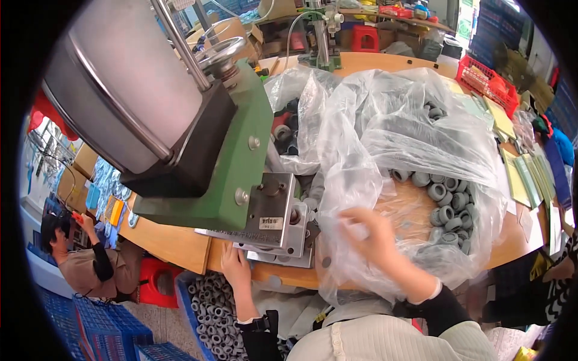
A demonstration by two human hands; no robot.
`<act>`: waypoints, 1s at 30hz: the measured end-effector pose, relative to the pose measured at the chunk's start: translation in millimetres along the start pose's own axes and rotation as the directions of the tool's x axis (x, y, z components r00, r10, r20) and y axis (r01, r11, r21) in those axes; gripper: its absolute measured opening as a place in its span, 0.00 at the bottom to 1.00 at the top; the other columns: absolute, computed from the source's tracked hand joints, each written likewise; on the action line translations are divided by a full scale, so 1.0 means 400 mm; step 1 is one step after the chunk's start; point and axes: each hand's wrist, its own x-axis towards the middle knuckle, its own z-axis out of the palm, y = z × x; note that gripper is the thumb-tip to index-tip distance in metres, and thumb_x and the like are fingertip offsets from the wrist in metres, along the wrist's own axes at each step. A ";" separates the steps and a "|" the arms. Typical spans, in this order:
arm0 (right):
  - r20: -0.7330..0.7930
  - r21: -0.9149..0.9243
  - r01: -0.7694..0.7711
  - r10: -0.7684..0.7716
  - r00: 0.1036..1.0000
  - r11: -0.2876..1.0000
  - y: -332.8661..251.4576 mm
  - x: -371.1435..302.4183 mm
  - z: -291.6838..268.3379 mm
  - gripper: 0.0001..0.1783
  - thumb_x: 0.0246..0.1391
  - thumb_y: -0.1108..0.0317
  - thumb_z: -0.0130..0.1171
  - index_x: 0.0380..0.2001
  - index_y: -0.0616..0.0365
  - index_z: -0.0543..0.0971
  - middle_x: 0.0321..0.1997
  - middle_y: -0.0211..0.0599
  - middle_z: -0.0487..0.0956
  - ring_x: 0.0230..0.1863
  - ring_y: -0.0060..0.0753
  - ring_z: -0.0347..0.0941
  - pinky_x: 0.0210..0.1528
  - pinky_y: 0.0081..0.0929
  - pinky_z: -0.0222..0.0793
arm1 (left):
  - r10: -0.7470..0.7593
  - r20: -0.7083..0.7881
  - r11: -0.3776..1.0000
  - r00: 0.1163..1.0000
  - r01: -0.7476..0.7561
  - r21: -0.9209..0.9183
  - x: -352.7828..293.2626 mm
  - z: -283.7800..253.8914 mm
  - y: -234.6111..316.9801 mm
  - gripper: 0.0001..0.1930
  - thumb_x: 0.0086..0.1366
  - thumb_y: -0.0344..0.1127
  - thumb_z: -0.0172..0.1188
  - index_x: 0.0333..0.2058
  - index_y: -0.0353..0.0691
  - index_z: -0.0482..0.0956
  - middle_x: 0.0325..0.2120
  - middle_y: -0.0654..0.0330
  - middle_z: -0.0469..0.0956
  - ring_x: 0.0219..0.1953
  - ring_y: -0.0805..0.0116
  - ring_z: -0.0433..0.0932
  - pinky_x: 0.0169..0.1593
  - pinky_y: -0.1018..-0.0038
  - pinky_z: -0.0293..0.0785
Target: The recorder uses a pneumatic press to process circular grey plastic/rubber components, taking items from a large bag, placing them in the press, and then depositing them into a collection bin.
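Right hand (367, 237), low centre of the frame, reaches into the clear plastic bag (385, 150), fingers part-curled; blur hides any contents. Grey ring-shaped parts (448, 201), short and hollow, lie heaped inside at centre right, within easy reach. Left hand (233, 265) rests flat at the table edge (174, 246), holding nothing, below the green press (235, 150).
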 end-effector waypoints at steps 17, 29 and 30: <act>-0.302 -0.157 -0.473 0.414 0.859 0.867 0.359 0.028 -0.317 0.20 0.52 0.71 0.55 0.51 0.60 0.73 0.31 0.35 0.71 0.30 0.23 0.72 0.26 0.20 0.70 | 0.094 -0.440 0.863 0.893 -0.293 -0.412 0.011 -0.078 0.313 0.33 0.50 0.39 0.65 0.52 0.30 0.64 0.51 0.49 0.68 0.52 0.51 0.67 0.53 0.62 0.62; 0.038 0.110 -0.260 0.257 0.966 0.959 0.016 -0.076 -0.163 0.34 0.36 0.79 0.69 0.51 0.66 0.71 0.49 0.41 0.75 0.45 0.30 0.74 0.49 0.27 0.71 | -0.076 -0.418 0.886 0.905 -0.130 -0.444 0.018 -0.099 0.442 0.17 0.47 0.32 0.68 0.37 0.40 0.77 0.37 0.55 0.77 0.40 0.57 0.75 0.42 0.70 0.71; 0.080 0.021 -0.129 0.127 0.989 0.991 -0.010 -0.063 -0.130 0.34 0.35 0.77 0.71 0.50 0.67 0.71 0.48 0.42 0.75 0.44 0.31 0.75 0.50 0.29 0.71 | -0.109 -0.488 0.868 0.866 -0.156 -0.472 -0.013 -0.105 0.430 0.17 0.48 0.32 0.67 0.38 0.39 0.76 0.38 0.55 0.77 0.41 0.59 0.75 0.42 0.71 0.71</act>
